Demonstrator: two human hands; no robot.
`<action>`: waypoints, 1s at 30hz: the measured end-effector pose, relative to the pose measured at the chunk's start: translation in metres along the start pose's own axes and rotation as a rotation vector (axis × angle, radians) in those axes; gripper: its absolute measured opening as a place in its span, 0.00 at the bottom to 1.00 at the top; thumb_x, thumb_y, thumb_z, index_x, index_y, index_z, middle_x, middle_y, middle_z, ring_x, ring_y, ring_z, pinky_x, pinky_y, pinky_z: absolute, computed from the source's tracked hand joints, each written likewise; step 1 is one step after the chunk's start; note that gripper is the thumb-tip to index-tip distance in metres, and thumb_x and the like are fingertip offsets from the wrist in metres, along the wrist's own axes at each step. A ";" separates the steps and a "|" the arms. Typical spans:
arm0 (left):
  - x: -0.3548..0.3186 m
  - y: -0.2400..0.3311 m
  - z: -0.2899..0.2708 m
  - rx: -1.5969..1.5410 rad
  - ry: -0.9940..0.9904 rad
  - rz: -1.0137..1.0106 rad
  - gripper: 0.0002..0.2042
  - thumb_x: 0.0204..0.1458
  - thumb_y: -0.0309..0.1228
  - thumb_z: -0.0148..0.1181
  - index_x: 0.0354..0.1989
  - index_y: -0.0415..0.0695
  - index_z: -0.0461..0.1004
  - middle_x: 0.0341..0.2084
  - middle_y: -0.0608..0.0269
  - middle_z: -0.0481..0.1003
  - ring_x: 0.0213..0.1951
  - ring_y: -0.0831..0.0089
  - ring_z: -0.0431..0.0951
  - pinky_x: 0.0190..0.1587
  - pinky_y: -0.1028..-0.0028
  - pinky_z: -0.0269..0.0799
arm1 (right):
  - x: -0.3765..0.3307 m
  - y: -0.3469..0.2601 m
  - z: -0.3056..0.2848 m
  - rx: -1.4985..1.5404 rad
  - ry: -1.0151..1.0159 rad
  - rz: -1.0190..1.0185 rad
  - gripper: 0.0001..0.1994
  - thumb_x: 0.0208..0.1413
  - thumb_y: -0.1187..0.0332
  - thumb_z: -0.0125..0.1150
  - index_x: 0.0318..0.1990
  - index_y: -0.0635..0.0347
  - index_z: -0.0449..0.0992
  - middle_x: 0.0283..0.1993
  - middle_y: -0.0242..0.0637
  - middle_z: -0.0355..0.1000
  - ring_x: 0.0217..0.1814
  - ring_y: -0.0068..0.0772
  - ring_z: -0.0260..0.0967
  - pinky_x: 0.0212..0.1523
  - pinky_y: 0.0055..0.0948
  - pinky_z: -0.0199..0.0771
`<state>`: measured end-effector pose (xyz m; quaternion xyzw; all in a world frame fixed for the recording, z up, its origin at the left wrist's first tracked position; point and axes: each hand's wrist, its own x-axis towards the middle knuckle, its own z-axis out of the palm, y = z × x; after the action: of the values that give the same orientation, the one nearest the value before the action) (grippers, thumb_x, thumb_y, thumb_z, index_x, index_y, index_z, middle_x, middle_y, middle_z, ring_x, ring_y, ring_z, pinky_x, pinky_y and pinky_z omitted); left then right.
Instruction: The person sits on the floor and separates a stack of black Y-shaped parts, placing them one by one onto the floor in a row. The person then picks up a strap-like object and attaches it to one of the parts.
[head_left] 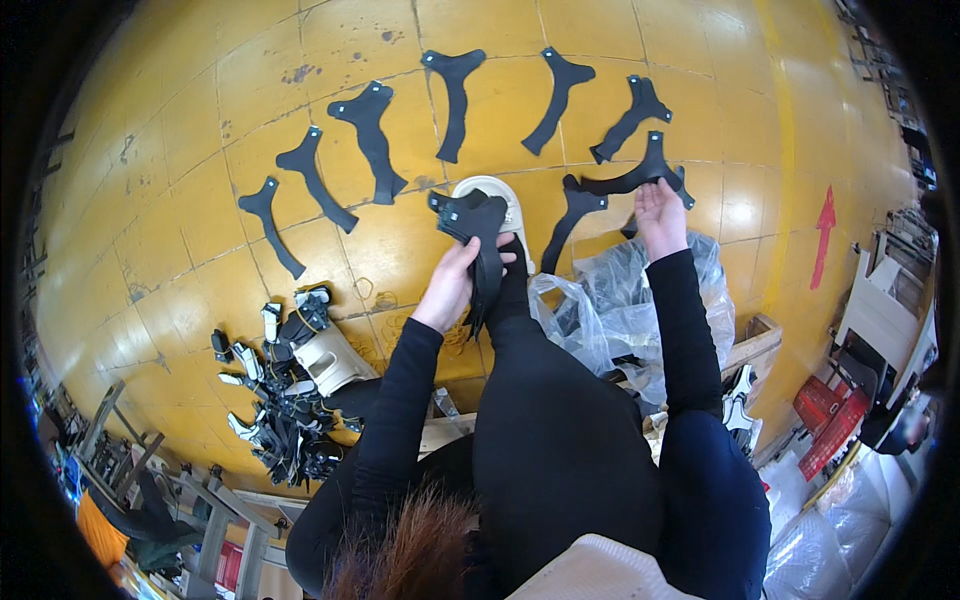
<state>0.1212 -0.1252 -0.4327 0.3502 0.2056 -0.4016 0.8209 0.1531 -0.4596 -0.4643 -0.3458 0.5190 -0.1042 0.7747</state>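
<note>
Left hand [447, 285]: grip closing on a bundle of black cut pieces [478, 240], lower ends hidden behind the fingers.
Right hand [660, 212]: fingers spread, touching a black piece [640, 175] on the yellow floor [180, 170].
Pile at left [285, 390]: jumbled, parts hard to make out.

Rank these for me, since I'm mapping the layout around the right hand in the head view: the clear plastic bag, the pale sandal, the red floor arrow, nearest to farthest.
From the right hand:
1. Clear plastic bag, just below it.
2. Pale sandal, to its left.
3. Red floor arrow, far to its right.
</note>
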 end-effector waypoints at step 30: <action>0.007 -0.006 0.005 0.099 0.120 0.166 0.13 0.58 0.27 0.50 0.49 0.33 0.69 0.43 0.52 0.75 0.42 0.65 0.77 0.49 0.70 0.72 | 0.001 0.052 -0.049 0.020 0.050 -0.035 0.06 0.54 0.72 0.55 0.30 0.49 0.65 0.24 0.25 0.62 0.27 0.22 0.59 0.28 0.25 0.58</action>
<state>0.1211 -0.1351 -0.4356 0.4295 0.2045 -0.3200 0.8193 0.1002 -0.4429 -0.5096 -0.3445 0.5309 -0.1315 0.7630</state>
